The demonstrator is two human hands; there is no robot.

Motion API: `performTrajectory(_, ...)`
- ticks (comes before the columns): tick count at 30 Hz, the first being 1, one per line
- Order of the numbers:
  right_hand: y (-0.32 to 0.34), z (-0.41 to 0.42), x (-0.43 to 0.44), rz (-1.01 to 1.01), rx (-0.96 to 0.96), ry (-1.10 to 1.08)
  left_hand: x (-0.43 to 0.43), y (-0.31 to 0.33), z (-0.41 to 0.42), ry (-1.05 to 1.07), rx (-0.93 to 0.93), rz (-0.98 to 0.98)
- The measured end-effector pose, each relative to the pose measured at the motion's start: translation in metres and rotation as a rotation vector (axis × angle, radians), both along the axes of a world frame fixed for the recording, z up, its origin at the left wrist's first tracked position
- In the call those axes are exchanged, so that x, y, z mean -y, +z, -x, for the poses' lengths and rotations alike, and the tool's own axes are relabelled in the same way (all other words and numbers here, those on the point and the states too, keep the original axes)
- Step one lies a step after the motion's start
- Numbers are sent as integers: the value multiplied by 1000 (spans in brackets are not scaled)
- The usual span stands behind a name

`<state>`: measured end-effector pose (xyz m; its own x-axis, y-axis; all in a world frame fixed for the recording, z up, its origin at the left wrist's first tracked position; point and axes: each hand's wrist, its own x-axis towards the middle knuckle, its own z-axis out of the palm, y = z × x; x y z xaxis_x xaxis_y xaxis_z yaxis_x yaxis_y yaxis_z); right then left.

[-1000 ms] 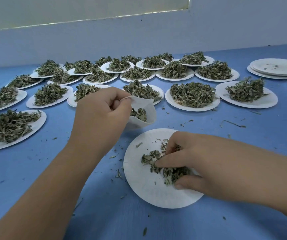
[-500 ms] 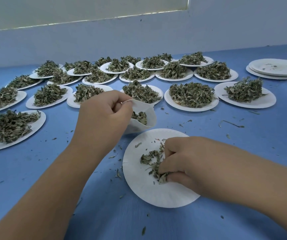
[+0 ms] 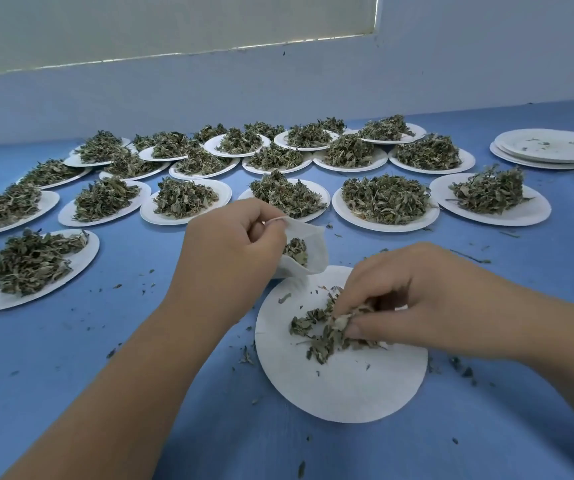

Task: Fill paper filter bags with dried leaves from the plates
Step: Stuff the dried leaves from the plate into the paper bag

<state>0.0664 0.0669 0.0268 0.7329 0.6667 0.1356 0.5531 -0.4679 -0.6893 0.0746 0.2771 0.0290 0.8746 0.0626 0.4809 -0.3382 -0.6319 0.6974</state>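
On the blue table, just in front of the person, a flat white paper plate carries a thin scatter of dried leaves. The right hand is down among them, its fingers curled and pinching a small clump against the thumb. Just past the plate's far rim the left hand holds the filter bag clear of the table, pinching its upper edge so the mouth gapes toward the right hand; a few leaves lie inside.

The leaves look crisp, curled and almost weightless, so a loose pinch should lift them, while a hard squeeze would likely crumble them; crumbs already dot the table. The bag is thin, soft white paper that sags into a pouch. It is probably best held by the rim, since it would crease or tear easily. Beyond stand rows of heaped plates, matte discs under grey-green mounds, and at the far right a stack of emptied plates.
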Motion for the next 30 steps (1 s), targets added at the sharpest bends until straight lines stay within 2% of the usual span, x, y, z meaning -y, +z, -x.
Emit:
performTrajectory(4,8,-6,4,-228,-168,10,1,-1,1,-18,-7,-10)
performTrajectory(9,11,-10,1,-474,-188,-6,2,-3,1,-23,-22,-15)
performTrajectory(12,16,-12,-6,-519,-168,-42,2,-3,1,-18,-17,-19)
performTrajectory(15,23,-15,-14,-476,-140,-138,1,-1,1,-18,-15,-5)
performTrajectory(18,28,-16,-27,-349,-43,-230,0,0,1,-24,-12,21)
performTrajectory(24,27,-8,-56,33,277,-478,1,0,1,-46,-4,47)
performTrajectory(30,25,1,-62,50,403,-518,2,-1,0,-62,-10,49)
